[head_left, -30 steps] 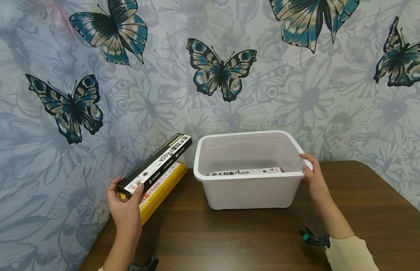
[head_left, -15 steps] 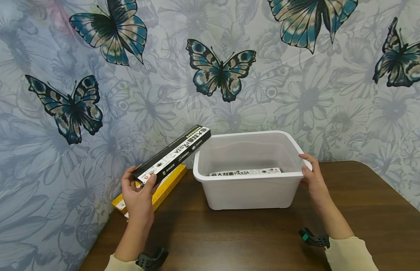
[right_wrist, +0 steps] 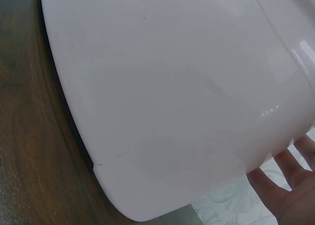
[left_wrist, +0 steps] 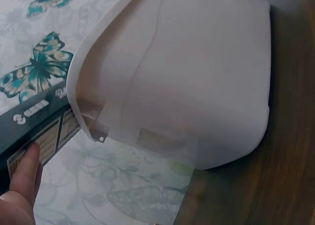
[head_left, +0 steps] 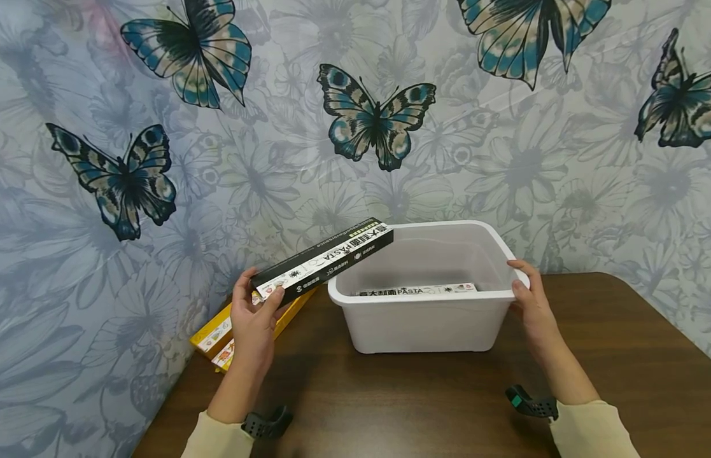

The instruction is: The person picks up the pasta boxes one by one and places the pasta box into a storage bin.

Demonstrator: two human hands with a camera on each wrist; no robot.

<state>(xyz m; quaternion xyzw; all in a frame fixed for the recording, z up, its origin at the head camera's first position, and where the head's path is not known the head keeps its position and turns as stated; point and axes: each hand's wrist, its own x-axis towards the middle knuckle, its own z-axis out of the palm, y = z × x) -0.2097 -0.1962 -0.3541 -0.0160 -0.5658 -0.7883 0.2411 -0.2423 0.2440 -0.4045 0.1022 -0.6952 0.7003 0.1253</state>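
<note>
A long black pasta box is tilted in my left hand, gripped at its near end, with its far end over the left rim of the white bin. In the left wrist view, the black box shows beside the bin, with fingers against it. My right hand holds the bin's right rim; the right wrist view shows its fingers at the bin's side. Inside the bin lies a box with a white PASTA label.
Yellow boxes lie at the left of the brown table, partly hidden behind my left hand. A wall covering with butterflies stands behind the table. Both wrists wear black bands.
My left hand has carried the black box rightward from above the yellow boxes to over the bin's left rim. My right hand has stayed on the right rim.
</note>
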